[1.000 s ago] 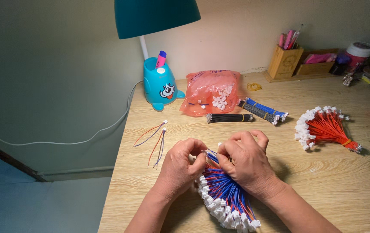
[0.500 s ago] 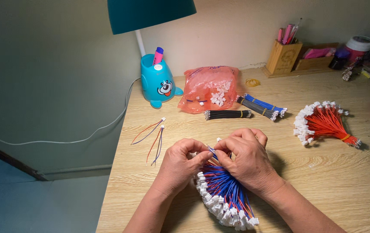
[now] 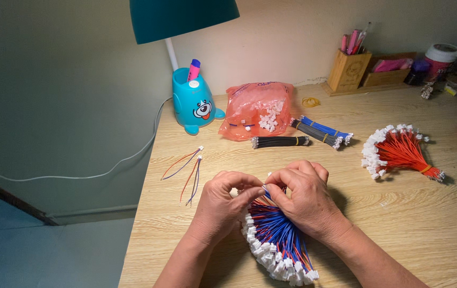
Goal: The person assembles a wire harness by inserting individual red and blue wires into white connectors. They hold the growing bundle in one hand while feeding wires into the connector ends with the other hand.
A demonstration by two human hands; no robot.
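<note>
Barely anything has shifted: both hands stay low in the frame's centre, left hand (image 3: 222,205) and right hand (image 3: 307,200) pinching one wire atop the blue-and-red wire bundle (image 3: 279,242). A hard tug could, I judge, scatter neighbouring wires.

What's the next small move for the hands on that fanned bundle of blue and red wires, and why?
Probably tease one wire set free and pull it up out of the fanned bundle of blue and red wires with white plugs. Both the left hand and right hand pinch at the bundle's gathered top end, and two loose wire sets already lie apart on the wooden desk.
</note>
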